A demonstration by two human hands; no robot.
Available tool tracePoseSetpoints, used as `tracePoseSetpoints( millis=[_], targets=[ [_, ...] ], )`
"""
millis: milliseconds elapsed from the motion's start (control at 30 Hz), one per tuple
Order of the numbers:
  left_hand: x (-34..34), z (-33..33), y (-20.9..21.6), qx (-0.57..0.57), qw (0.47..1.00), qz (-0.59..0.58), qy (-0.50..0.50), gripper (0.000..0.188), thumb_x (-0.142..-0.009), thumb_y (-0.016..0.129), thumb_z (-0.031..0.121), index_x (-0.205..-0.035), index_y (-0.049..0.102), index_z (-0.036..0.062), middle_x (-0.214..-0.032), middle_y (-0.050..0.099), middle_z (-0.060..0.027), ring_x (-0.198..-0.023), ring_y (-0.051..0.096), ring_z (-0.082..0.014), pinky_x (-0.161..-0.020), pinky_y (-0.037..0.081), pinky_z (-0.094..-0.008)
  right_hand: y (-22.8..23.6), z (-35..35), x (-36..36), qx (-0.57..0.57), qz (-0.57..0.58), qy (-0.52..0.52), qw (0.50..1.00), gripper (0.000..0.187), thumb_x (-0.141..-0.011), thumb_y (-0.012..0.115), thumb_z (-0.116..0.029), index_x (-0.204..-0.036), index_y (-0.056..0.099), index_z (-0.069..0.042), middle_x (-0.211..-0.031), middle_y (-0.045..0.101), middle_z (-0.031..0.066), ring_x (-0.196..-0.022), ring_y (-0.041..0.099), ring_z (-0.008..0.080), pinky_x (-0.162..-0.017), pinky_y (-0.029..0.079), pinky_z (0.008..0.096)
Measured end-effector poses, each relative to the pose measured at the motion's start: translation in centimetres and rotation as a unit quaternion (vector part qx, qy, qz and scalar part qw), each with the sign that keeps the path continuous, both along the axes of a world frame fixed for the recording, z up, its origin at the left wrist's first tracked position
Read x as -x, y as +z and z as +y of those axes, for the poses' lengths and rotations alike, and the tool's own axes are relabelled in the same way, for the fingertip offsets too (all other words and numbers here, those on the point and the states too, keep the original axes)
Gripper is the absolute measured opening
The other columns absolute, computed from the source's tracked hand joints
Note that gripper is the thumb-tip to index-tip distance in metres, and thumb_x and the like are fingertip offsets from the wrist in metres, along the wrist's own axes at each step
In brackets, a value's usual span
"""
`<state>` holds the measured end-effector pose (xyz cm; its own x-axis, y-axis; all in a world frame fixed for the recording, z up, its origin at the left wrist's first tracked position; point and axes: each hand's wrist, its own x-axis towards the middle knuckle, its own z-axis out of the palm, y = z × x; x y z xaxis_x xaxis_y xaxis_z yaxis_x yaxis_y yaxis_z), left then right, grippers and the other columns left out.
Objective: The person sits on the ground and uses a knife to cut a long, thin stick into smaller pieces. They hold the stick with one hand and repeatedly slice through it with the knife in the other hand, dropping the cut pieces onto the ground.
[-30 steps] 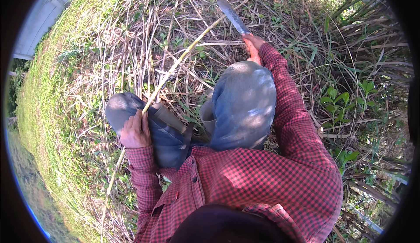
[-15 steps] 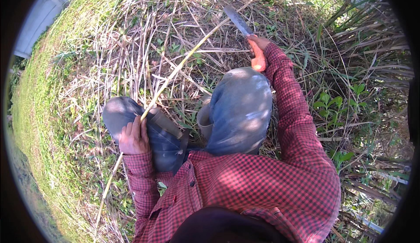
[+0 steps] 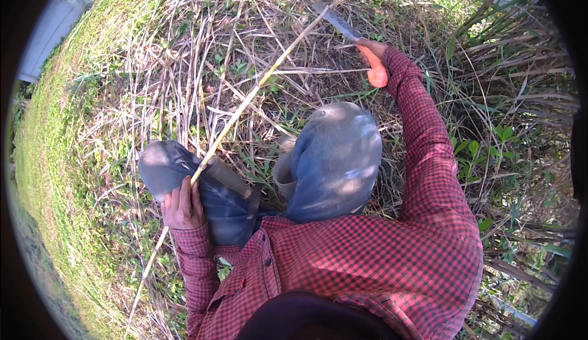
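Observation:
My left hand (image 3: 182,208), beside my left knee, is closed round a long pale yellow stalk (image 3: 236,115). The stalk slants up and right across the view, with a darker joint about midway along its upper part. Its thinner lower end trails past my left forearm. Beyond my right knee, my right hand (image 3: 376,47) grips a machete with an orange handle (image 3: 377,74). The machete's grey blade (image 3: 340,23) points up and left. Near its tip, the blade meets or passes behind the upper end of the stalk; I cannot tell whether they touch.
Dry cut stalks (image 3: 190,77) lie over the ground ahead, mixed with green weeds. My bent knees (image 3: 335,150) are in blue trousers. Tall grass (image 3: 520,95) crowds the right side. Short green grass (image 3: 49,150) runs along the left, and a pale grey surface (image 3: 61,25) borders the far left.
My right hand and the machete have moved farther out and slightly right. My left hand has shifted a little nearer to me, still on the stalk.

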<state>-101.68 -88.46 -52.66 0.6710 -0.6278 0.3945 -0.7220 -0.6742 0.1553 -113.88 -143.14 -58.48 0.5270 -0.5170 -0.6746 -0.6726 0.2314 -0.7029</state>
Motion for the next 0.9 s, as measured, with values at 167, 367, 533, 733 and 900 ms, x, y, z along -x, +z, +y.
tracePoseSetpoints(
  millis=[167,367,533,733,900],
  targets=[
    [0.1,0.1,0.2,-0.042,0.999,-0.009,0.007,0.017,-0.078,0.061,0.017,-0.092,0.062,0.0088,-0.068,0.055,-0.0026,-0.059,0.05,-0.0182,-0.054,0.038,-0.0298,0.8,2.8,2.0,-0.055,-0.03,-0.015,0.998,0.03,-0.077,0.057,-0.043,-0.08,0.053,-0.014,-0.059,0.048,-0.0029,-0.048,0.043,0.0094,-0.043,0.034,0.0234],
    [-0.1,-0.5,0.0,-0.027,0.999,-0.017,0.003,0.017,-0.078,0.06,0.018,-0.093,0.062,0.0093,-0.068,0.054,-0.0013,-0.06,0.05,-0.0168,-0.055,0.037,-0.0286,-3.1,1.5,1.0,-0.167,-0.058,0.026,0.984,0.032,-0.076,0.057,-0.045,-0.079,0.051,-0.014,-0.058,0.044,-0.0035,-0.045,0.04,0.0101,-0.041,0.033,0.0244],
    [-0.1,0.1,-0.3,-0.04,0.999,-0.009,-0.007,0.017,-0.077,0.061,0.018,-0.092,0.062,0.0092,-0.067,0.054,-0.0014,-0.06,0.049,-0.0172,-0.055,0.037,-0.0287,1.8,9.0,-1.5,-0.091,-0.026,0.294,0.951,0.04,-0.078,0.056,-0.047,-0.082,0.05,-0.008,-0.06,0.048,0.0005,-0.048,0.047,0.01,-0.043,0.04,0.0243],
    [0.1,0.2,-0.4,-0.019,1.0,-0.011,-0.01,0.016,-0.077,0.061,0.018,-0.09,0.062,0.0089,-0.067,0.053,-0.0024,-0.06,0.05,-0.019,-0.057,0.037,-0.0295,0.8,4.3,-1.7,-0.037,-0.034,0.054,0.997,0.035,-0.077,0.057,-0.046,-0.084,0.05,-0.012,-0.061,0.047,-0.0029,-0.047,0.043,0.0078,-0.043,0.036,0.0209],
    [-0.2,-0.6,-0.5,0.0,1.0,0.006,0.001,0.017,-0.077,0.061,0.018,-0.091,0.062,0.0082,-0.068,0.054,-0.0027,-0.061,0.051,-0.019,-0.055,0.039,-0.0301,-0.8,5.2,0.3,-0.064,-0.01,0.079,0.995,0.033,-0.08,0.055,-0.044,-0.085,0.05,-0.011,-0.059,0.046,-0.0037,-0.045,0.04,0.0077,-0.044,0.035,0.0206]
  ],
)
